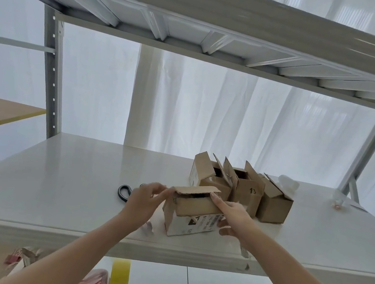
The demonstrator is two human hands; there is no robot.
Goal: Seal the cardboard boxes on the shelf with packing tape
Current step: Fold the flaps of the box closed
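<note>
Both hands on near box (191, 213), front-centre of shelf (65, 184).
L hand (146, 199): fingertips pinch L end of top flap (198, 190), flap part-raised. R hand (235, 216): fingers straight, pressing box's R end, thumb on labelled front face. 3 open boxes (246, 189) just behind, to R. Black scissors handle (124, 193) beside L hand.

Small cardboard box (191, 217) sits near the front edge of the white shelf (65, 184), top flaps only half folded down. The left hand (145, 200) pinches the left end of the upper flap, and the right hand (234, 213) has its index finger laid straight on the right end. Three open boxes (247, 192) huddle just behind on the right. A black scissors (123, 193) handle peeks out left of the hand, and there's a yellow tape roll (119, 280) down below the shelf.
</note>
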